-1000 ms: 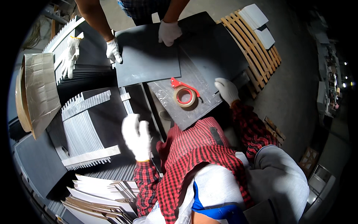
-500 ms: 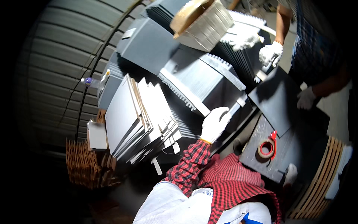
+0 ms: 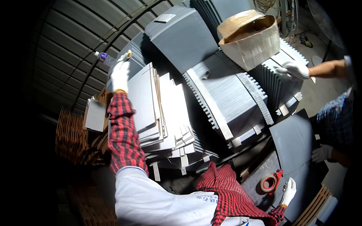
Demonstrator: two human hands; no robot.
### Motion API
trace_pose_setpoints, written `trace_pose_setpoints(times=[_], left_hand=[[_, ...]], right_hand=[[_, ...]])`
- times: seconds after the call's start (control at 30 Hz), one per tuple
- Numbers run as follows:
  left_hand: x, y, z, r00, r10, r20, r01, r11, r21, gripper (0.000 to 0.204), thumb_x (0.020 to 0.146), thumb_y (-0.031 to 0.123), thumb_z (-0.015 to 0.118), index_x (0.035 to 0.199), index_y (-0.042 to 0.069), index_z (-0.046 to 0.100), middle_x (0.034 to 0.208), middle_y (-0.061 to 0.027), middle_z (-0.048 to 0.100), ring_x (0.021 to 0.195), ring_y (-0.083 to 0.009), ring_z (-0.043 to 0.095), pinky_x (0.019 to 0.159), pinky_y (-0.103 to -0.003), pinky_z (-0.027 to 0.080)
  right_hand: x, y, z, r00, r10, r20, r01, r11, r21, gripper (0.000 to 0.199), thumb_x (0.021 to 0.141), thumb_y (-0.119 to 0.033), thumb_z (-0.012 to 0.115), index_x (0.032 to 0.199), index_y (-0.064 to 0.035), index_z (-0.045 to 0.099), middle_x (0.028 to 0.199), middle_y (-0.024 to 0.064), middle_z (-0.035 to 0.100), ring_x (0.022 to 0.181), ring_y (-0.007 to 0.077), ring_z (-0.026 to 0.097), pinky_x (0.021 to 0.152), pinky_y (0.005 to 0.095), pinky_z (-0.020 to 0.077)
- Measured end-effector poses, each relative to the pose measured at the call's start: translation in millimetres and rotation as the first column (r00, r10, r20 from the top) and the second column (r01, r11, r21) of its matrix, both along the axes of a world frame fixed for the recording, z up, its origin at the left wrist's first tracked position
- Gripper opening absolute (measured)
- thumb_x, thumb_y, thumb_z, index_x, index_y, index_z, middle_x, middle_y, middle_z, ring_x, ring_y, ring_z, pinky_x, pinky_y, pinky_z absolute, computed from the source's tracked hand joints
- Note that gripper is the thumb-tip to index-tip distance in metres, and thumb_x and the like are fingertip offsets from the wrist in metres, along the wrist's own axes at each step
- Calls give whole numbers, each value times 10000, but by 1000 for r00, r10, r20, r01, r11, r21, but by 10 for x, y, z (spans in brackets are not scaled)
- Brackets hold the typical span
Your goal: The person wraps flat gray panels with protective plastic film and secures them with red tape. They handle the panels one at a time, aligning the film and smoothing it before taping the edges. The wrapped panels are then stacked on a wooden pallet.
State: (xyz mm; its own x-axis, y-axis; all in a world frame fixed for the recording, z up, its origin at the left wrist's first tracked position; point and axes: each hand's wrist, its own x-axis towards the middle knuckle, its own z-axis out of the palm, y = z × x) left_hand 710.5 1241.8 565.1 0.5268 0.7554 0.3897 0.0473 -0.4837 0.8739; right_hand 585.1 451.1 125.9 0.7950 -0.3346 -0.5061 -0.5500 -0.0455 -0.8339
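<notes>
In the head view, the gloved left hand [image 3: 120, 76] is outstretched at 10 o'clock, beside white boards [image 3: 142, 100]; whether it grips anything, I cannot tell. At 4 o'clock, the gloved right hand [image 3: 289, 191] is relaxed, apparently free, near the unheld red tape dispenser [image 3: 275, 182]. Toward 3 o'clock, a grey panel [image 3: 296, 135] is laid flat, seemingly uncovered and untaped; the boards stand loosely stacked.

Blue writing [image 3: 206, 197] is showing on the front of the person's pale clothes [image 3: 151, 192], right next to the red and black checked cloth [image 3: 232, 199]. It is sitting in two rows. A purple label [image 3: 102, 57] is wrapping around a clear plastic bottle [image 3: 109, 61] up on the left. Any print on it is looking too small to read.
</notes>
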Motion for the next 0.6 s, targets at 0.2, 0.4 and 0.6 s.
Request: trace_pose_setpoints(times=[0.2,0.4,0.6], left_hand=[[-497,2417,310,843,523,-127,-482,839,252,733,876,372,791,1387,-84,532,1335,-223,618,1161,-324,613,1010,-413,463],[277,2562,167,861,506,53,-505,837,209,1005,692,316,939,1466,-48,411,1465,-196,502,1256,-274,557,1068,-399,452],[26,3465,317,985,112,-131,-161,864,-476,601,980,402,657,1490,125,501,1522,-51,485,1327,-259,504,1125,-450,401]], right_hand=[[831,840,344,998,65,0,-65,988,140,309,1017,-225,626,1240,-14,667,889,9,625,660,46,510,540,187,382],[1682,1912,1324,900,399,174,-348,900,-262,279,994,-154,637,1193,36,685,1099,94,709,1004,169,646,925,286,496],[1863,2485,1617,761,645,69,-525,675,-518,278,959,-285,639,1130,-83,725,1097,115,718,1044,304,680,929,380,525]])
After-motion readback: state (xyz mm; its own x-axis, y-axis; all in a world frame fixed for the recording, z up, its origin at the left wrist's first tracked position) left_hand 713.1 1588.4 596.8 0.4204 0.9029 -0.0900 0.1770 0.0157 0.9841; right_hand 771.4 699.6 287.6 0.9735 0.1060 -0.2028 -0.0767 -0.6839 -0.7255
